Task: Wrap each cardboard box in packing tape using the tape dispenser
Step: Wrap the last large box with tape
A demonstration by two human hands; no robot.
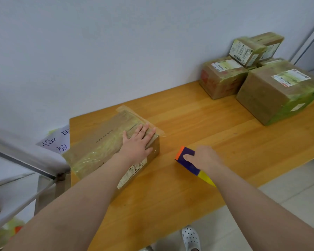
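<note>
Midway through a wrapping job, a person is pressing the left hand (137, 142) flat, fingers straight and spread, on top of a low brown cardboard box (98, 142) lying at centre left of the frame on a honey-coloured wooden table (198, 122). Clear packing tape is glinting across the box's top and near end, and a loose flap of tape is jutting past its far right corner.

Just right of the box at mid-frame, the right hand (206, 158) is clutching a purple, orange and yellow plastic tape dispenser (187, 161), thumb lying across the purple side and fingers curled round the body. Whether the tool is resting on the tabletop or hovering just over it cannot be told, and no strip of tape is showing between it and the box.

By the look of it, the person is smoothing down a band and readying the dispenser for another pass. The next move is calling for the dispenser's orange end to be brought to a box face, the tape end stuck down, and the band drawn over an uncovered side while the left hand is steadying or turning the box.

At upper right of the frame, a stack of taped brown cardboard boxes (268, 95) bearing white shipping labels is sitting against the pale wall, well apart from the work. A white paper sign with handwritten characters (55, 142) is showing beside the table's left edge.
</note>
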